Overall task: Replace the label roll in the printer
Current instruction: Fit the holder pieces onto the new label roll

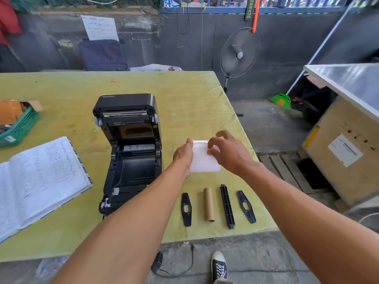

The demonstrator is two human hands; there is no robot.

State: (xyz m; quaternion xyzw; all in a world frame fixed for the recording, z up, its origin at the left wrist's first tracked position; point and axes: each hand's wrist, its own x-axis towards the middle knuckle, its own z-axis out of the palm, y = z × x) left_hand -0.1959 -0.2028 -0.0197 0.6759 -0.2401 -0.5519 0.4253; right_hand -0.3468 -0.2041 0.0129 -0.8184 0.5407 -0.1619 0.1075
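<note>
The fingers point(213, 149) of the right hand point(229, 152) were bent and pinched on the top edge of a white label roll point(204, 158), while the left hand point(183, 155) pressed its fingers flat against the left side of the same roll. So both hands were closed on the roll and held it just above the desk point(184, 99), to the right of the printer point(131, 152).

The printer was black and its lid stood open, tilted back. The space inside for the roll was empty.

In front of the hands, near the desk edge, four parts lay in a row, each apart from the next: a flat black holder plate point(186, 209), a brown cardboard tube point(209, 204), a long black bar point(227, 206) and a second black plate point(246, 206).

To the left of the printer an open notebook point(39, 181) with handwriting lay on the desk, and behind it a green basket point(22, 128) stood at the left edge. Beyond the desk a standing fan point(239, 53) was near the grey wall. One black shoe point(219, 266) was on the floor below.
</note>
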